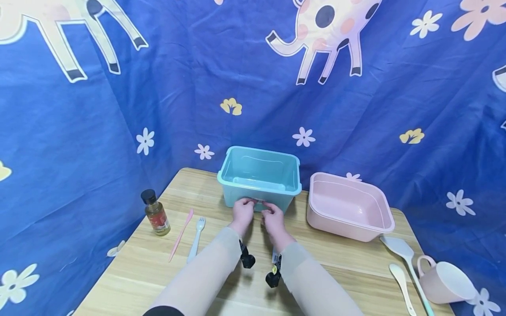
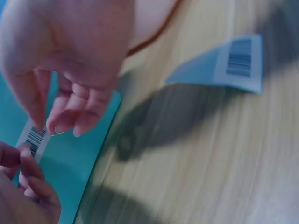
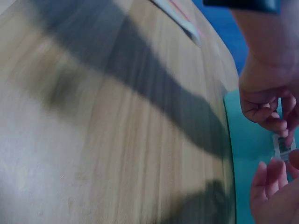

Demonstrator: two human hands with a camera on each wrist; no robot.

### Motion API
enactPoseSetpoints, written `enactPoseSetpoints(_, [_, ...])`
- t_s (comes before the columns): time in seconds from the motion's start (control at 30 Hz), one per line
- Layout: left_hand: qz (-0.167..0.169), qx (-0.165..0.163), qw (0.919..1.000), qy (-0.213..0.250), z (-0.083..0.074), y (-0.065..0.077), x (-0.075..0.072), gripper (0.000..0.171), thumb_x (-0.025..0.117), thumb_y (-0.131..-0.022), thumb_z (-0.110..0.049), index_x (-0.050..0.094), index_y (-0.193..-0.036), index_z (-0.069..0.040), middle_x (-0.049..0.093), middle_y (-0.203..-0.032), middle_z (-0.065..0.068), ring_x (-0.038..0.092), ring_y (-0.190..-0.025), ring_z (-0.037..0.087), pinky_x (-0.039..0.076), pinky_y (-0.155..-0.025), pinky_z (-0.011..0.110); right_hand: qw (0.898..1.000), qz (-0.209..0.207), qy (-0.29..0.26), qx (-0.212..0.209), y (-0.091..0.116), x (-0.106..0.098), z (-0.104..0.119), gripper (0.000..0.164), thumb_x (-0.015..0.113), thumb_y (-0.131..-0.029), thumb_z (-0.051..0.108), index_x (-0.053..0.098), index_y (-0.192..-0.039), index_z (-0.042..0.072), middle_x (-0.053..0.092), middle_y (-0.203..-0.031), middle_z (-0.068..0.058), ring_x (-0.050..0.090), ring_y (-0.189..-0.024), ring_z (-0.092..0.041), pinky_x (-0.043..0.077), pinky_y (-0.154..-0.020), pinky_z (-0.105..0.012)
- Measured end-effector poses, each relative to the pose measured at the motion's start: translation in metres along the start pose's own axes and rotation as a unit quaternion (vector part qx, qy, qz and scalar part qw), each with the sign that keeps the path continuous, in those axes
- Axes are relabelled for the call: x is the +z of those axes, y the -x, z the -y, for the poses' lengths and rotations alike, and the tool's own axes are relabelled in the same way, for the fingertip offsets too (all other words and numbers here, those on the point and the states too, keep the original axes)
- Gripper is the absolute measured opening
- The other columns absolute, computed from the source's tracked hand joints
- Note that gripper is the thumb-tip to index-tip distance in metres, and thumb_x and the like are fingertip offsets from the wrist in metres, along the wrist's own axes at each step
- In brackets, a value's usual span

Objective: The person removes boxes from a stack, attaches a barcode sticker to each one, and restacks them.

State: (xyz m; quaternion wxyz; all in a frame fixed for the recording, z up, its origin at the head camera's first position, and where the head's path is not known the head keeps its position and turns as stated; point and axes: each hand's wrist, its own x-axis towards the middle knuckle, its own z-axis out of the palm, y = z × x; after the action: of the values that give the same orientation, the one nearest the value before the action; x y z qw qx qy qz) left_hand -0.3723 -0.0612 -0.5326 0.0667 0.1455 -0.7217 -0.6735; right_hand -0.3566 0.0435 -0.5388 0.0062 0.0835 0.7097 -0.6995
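A teal plastic bin (image 1: 257, 193) stands at the back of the table, with a small white barcode sticker (image 2: 34, 139) on its front wall. My left hand (image 1: 243, 213) pinches the sticker at its left end with thumb and fingertips. At the other end, my right hand (image 1: 273, 219) has thumb and forefinger closed together on the sticker's edge, other fingers curled loosely. In the head view the hands mostly cover the sticker. A curled bluish strip with a printed barcode (image 2: 239, 58) lies on the wood near my right wrist.
Left of the bin are a dark-capped bottle (image 1: 157, 215), a pink knife (image 1: 182, 235) and a pale blue fork (image 1: 196, 239). To the right stand a pink bin (image 1: 348, 228), a spatula (image 1: 399, 248), a white spoon (image 1: 402, 285) and a pink mug (image 1: 442, 283). Blue cloth hangs behind.
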Motion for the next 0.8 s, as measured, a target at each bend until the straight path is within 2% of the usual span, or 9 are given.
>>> enactPoseSetpoints(0.1, [0.014,-0.024,0.9976,0.064,-0.0027,-0.0004,-0.0011,0.026,0.048,-0.09,0.002,0.068,-0.104,0.009,0.062,-0.077,0.015,0.057,-0.066,0.026,0.047,-0.06,0.03,0.998,0.024,-0.047,0.029,-0.0023,-0.0037,0.0007,0.041,0.051,-0.089,-0.008,0.058,-0.129,-0.005,0.056,-0.081,-0.009,0.051,-0.062,-0.015,0.05,-0.062,-0.031])
enactPoseSetpoints(0.17, [0.021,-0.037,0.9954,0.086,-0.0037,-0.0006,-0.0024,0.027,0.047,-0.089,0.003,0.068,-0.105,0.01,0.06,-0.073,0.011,0.055,-0.06,0.022,0.045,-0.056,0.028,0.996,0.041,-0.071,0.041,-0.0043,-0.0053,0.0005,0.042,0.052,-0.088,-0.007,0.057,-0.13,-0.005,0.057,-0.081,-0.008,0.052,-0.061,-0.013,0.051,-0.061,-0.029])
enactPoseSetpoints(0.3, [0.032,-0.049,0.9951,0.079,-0.0023,-0.0004,-0.0052,0.03,0.047,-0.088,0.003,0.066,-0.11,0.01,0.059,-0.071,0.007,0.052,-0.056,0.015,0.042,-0.055,0.026,0.99,0.078,-0.099,0.064,-0.0058,-0.006,0.0001,0.045,0.054,-0.09,-0.005,0.054,-0.135,-0.003,0.057,-0.082,-0.008,0.051,-0.061,-0.012,0.049,-0.059,-0.026])
enactPoseSetpoints(0.53, [0.069,-0.088,0.9917,0.064,0.0019,0.0021,-0.0087,0.034,0.045,-0.091,0.001,0.061,-0.12,0.009,0.061,-0.073,0.006,0.051,-0.057,0.014,0.036,-0.052,0.025,0.985,0.114,-0.078,0.101,-0.0035,-0.007,0.0002,0.051,0.055,-0.093,-0.001,0.048,-0.143,0.003,0.057,-0.095,-0.012,0.051,-0.064,-0.012,0.05,-0.065,-0.029])
enactPoseSetpoints(0.8, [0.073,-0.079,0.9885,0.107,0.0013,-0.0014,-0.0086,0.034,0.044,-0.09,0.003,0.061,-0.12,0.008,0.06,-0.076,0.007,0.051,-0.057,0.014,0.039,-0.054,0.026,0.984,0.112,-0.109,0.083,-0.0052,-0.0065,0.0031,0.046,0.054,-0.093,-0.002,0.05,-0.139,0.001,0.057,-0.091,-0.008,0.05,-0.062,-0.012,0.048,-0.063,-0.028])
